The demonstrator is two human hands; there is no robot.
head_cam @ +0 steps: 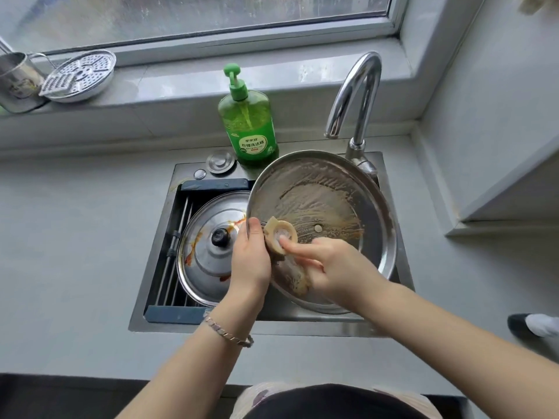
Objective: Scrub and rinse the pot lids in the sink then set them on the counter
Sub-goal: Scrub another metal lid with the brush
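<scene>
Over the sink [272,325], the left hand [251,258] clasps the tilted lid [332,201] by its rim, baring its soiled underside to the sponge [276,234] pinched in the right hand [328,269].

Both forearms are bare from the lower edge of the view up to the hands. The left hand [249,261] has a bracelet [227,329] round its wrist. It is a slim, silvery chain of flat links set with small pale pieces of a greyish lilac tint. The right hand [326,267] has a bare wrist. At the bottom centre the torso shows a black garment [332,402], edged on both sides by pale cream fabric [260,394] with a faint purplish-grey print.
</scene>
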